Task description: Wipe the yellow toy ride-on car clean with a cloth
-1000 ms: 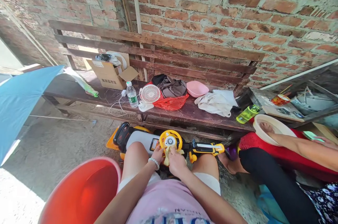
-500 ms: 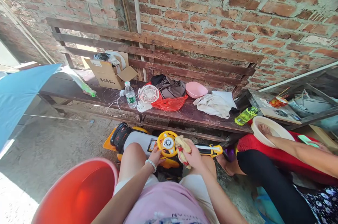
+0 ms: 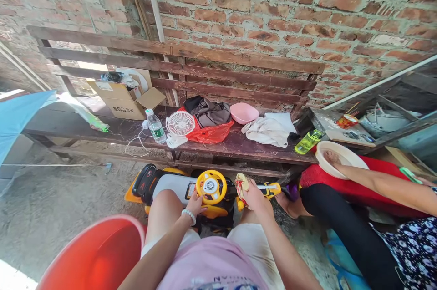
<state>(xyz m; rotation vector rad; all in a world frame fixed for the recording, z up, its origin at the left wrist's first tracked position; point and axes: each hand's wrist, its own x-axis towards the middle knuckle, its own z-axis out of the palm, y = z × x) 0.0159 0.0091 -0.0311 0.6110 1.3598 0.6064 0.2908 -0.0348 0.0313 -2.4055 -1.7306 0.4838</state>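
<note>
A yellow and white ride-on toy car point(image 3: 170, 187) stands in front of my knees below a wooden bench point(image 3: 239, 144). My left hand point(image 3: 194, 203), with a bead bracelet at the wrist, rests on the lower rim of the car's yellow steering wheel point(image 3: 210, 186), fingers curled on it. My right hand point(image 3: 254, 196) is closed around a crumpled yellowish cloth point(image 3: 241, 184) with red in it, held against the car's front bar, right of the wheel.
A large red basin point(image 3: 92, 258) sits at my lower left. On the bench lie a cardboard box point(image 3: 118, 99), water bottle point(image 3: 155, 126), small white fan point(image 3: 179, 124), red bag point(image 3: 210, 134), pink bowl point(image 3: 243, 112) and white cloth point(image 3: 266, 130). Another person's arm point(image 3: 375, 185) reaches into a white bowl point(image 3: 341, 155) at right.
My right hand has lifted the cloth off the steering wheel and carried it to the right, to the car's front bar. My left hand stays on the wheel. The view has shifted right.
</note>
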